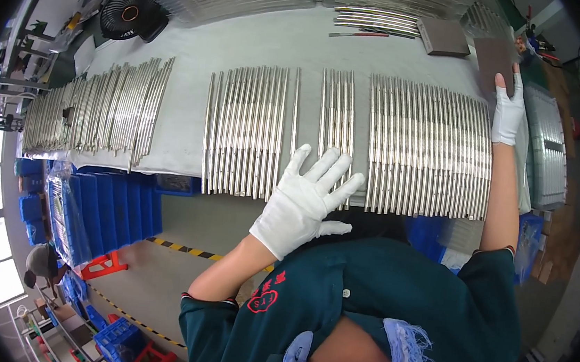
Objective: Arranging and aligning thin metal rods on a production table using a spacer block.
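From the head view, the left hand (308, 200) in a white glove is hovering with fingers spread wide, its grip fully open and holding nothing, over the near ends of the narrow group of metal rods (336, 126) lying in the middle of the surface (247, 41). A wider group of rods (246, 131) is lying just beside it at nine o'clock, and the widest group (429, 149) at three o'clock. The right hand (508, 108), also gloved, is stretching far out at one o'clock, its fingers lying flat on a dark brown block (494, 57); its grip is open and not closing around anything. Another dark block (445, 37) is sitting near it at eleven o'clock. A curved batch of rods (98, 110) is lying well apart at the left end, and a black fan (130, 13) is standing beyond it at twelve o'clock
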`<action>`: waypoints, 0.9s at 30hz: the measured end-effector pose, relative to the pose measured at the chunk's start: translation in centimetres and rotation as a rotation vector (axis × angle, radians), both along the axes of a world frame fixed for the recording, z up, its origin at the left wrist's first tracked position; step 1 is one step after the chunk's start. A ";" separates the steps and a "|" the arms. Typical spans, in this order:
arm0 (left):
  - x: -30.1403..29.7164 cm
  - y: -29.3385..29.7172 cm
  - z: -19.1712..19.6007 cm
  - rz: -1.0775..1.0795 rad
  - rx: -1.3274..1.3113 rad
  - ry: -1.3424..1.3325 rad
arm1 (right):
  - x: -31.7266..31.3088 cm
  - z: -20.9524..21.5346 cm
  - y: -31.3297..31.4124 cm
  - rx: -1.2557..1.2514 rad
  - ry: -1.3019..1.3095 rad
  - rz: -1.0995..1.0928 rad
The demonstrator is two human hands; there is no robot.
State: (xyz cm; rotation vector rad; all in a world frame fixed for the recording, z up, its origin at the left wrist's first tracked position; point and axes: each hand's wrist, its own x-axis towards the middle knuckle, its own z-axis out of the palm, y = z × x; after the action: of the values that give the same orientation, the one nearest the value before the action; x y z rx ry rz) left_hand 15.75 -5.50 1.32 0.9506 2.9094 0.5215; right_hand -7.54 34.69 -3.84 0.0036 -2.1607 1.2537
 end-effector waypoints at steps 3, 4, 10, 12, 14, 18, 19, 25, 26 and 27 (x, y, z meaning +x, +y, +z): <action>-0.4 1.1 -0.3 -0.060 0.045 -0.008 | 0.0 0.1 -0.1 0.003 0.001 -0.001; -0.5 1.3 -0.3 -0.078 0.067 -0.015 | 0.1 0.1 -0.1 0.001 -0.008 -0.008; 0.0 0.1 0.1 -0.054 -0.007 0.002 | 0.0 0.1 0.1 0.012 -0.003 -0.003; 0.5 -1.2 0.5 -0.002 -0.071 -0.003 | -0.1 0.0 0.3 0.040 0.013 -0.011; 1.1 -2.5 0.9 0.063 -0.147 -0.021 | -0.1 -0.1 0.5 0.040 0.006 -0.011; 1.6 -4.4 1.1 0.196 -0.130 0.032 | -0.3 -0.3 0.7 0.016 -0.007 0.004; 1.4 -4.6 0.9 0.193 -0.121 0.044 | -0.3 -0.3 0.8 -0.003 -0.001 0.016; -0.4 -5.0 -0.2 0.119 -0.094 0.075 | -0.5 -0.4 1.1 -0.031 -0.026 0.017; -0.6 -5.0 -0.2 0.111 -0.087 0.076 | -0.5 -0.5 1.2 -0.025 -0.019 0.024; -0.8 -5.1 -0.3 0.103 -0.081 0.075 | -0.5 -0.5 1.3 -0.024 -0.023 0.025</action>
State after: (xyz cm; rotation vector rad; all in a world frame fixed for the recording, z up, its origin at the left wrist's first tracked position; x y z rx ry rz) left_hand 14.95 -10.58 1.01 0.8323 3.0335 0.3772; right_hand -8.02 35.95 -4.36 0.0070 -2.1716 1.2996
